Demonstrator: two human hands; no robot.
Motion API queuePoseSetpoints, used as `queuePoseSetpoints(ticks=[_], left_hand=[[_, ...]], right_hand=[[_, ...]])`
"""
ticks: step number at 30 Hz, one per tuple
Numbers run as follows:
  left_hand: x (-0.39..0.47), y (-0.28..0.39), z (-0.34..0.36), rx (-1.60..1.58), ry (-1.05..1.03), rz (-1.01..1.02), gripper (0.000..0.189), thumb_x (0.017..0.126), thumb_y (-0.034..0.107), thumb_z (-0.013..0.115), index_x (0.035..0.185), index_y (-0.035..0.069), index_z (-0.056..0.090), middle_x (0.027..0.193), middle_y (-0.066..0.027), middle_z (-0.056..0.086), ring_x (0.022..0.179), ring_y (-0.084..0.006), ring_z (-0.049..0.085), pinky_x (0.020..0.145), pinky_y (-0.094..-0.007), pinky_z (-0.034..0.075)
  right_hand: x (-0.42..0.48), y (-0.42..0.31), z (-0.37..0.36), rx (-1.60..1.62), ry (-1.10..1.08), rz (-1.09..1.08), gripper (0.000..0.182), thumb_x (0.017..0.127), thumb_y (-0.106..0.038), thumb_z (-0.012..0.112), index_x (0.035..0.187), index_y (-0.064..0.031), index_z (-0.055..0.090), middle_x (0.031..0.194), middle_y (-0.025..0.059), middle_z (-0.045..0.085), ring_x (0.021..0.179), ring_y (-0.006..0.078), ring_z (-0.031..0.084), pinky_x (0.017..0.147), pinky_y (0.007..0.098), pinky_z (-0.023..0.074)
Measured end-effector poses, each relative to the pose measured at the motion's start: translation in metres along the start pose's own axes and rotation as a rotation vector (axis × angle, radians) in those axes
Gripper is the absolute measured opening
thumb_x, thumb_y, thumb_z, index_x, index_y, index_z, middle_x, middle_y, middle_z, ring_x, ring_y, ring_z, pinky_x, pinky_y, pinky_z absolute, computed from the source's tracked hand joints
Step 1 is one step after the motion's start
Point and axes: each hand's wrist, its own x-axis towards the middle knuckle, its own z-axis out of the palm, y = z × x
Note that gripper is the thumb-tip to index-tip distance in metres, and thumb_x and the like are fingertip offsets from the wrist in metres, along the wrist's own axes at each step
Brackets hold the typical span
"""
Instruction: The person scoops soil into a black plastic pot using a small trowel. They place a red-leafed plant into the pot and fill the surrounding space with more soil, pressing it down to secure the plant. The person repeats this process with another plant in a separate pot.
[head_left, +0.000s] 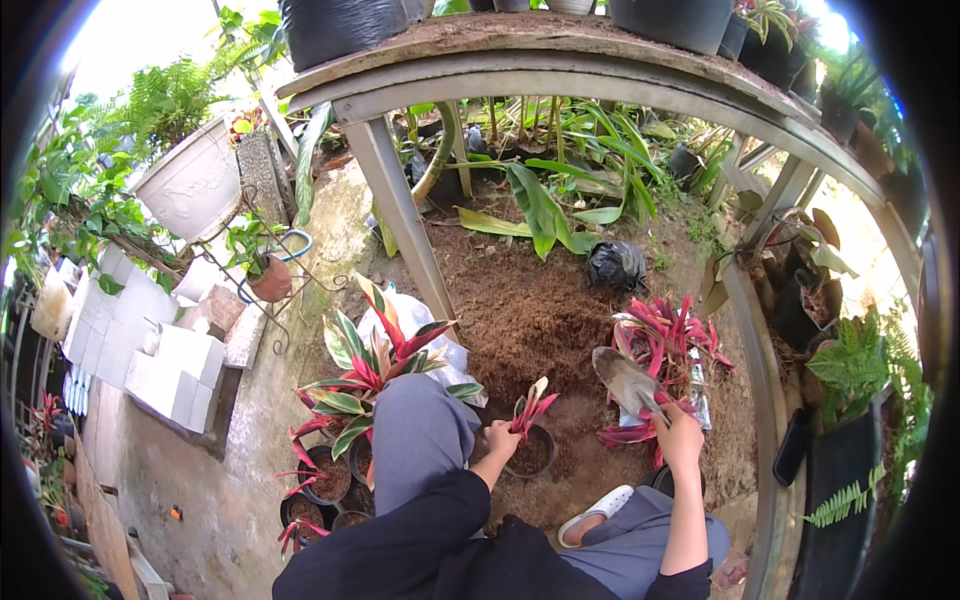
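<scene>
Between the fingers of my left hand (501, 439) is a small red-leaved plant cutting (531, 411), held at the rim of a black pot (534, 456) with soil in it. My right hand (679, 435) grips a garden trowel (628, 379), its soil-smeared blade pointing up and left. Beneath the trowel lies a heap of red-leaved cuttings (671, 337) on a silvery plastic sheet (701, 397). Loose brown soil (517, 337) is spread on the ground ahead of both hands. The lower end of the trowel's handle is hidden in my right hand.
Left of my knee stand several black pots (330, 476) and a larger variegated plant (364, 375) beside a white plastic bag (420, 330). A wooden bench (555, 67) on metal legs arches overhead. Farther out are a black plastic bundle (617, 264) and a phone (791, 448) at right.
</scene>
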Motion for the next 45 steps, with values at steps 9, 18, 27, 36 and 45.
queuePoseSetpoints(ticks=[9,18,27,36,45], left_hand=[[0.001,-0.011,-0.002,-0.371,-0.367,0.08,0.032,0.068,0.032,0.071,0.088,0.008,0.065,0.083,-0.0126,0.065,0.079,-0.0267,0.063,0.07,-0.0361,0.046],[-0.011,0.011,-0.019,-0.35,-0.282,0.269,0.022,0.075,0.025,0.061,0.088,0.008,0.067,0.079,-0.0158,0.065,0.077,-0.0297,0.063,0.067,-0.0371,0.048],[0.001,-0.01,-0.012,-0.121,-0.342,0.067,0.029,0.079,0.019,0.059,0.107,0.014,0.061,0.098,-0.0154,0.063,0.094,-0.0346,0.059,0.08,-0.044,0.046],[-0.002,-0.002,-0.015,-0.071,-0.368,0.057,0.026,0.082,0.019,0.057,0.108,0.017,0.06,0.099,-0.0135,0.063,0.096,-0.033,0.058,0.082,-0.0425,0.045],[0.011,-0.037,0.015,-0.206,-0.415,-0.057,0.024,0.08,0.016,0.056,0.104,0.015,0.062,0.096,-0.0152,0.064,0.093,-0.0343,0.059,0.08,-0.0426,0.046]], right_hand=[[0.0,-0.004,0.02,0.014,-0.072,-0.041,0.029,0.079,-0.031,0.062,0.095,-0.0076,0.062,0.083,0.02,0.064,0.082,0.0385,0.061,0.072,0.0463,0.0466],[-0.013,0.01,0.04,-0.019,-0.244,-0.063,0.033,0.081,-0.025,0.058,0.108,-0.0056,0.054,0.093,0.0233,0.062,0.091,0.0389,0.059,0.078,0.0476,0.0453],[-0.019,-0.002,0.067,-0.227,-0.794,-0.156,0.028,0.078,-0.024,0.062,0.096,-0.0028,0.064,0.085,0.0181,0.066,0.074,0.031,0.065,0.066,0.0407,0.0527],[-0.042,-0.027,0.168,-0.347,-0.743,-0.248,0.029,0.082,-0.028,0.056,0.102,-0.0092,0.064,0.092,0.0171,0.065,0.086,0.032,0.063,0.076,0.0425,0.0506],[-0.061,-0.018,0.229,-0.276,-0.764,-0.052,0.026,0.077,-0.015,0.054,0.097,-0.004,0.066,0.1,0.0182,0.064,0.094,0.0308,0.063,0.077,0.0408,0.0515]])
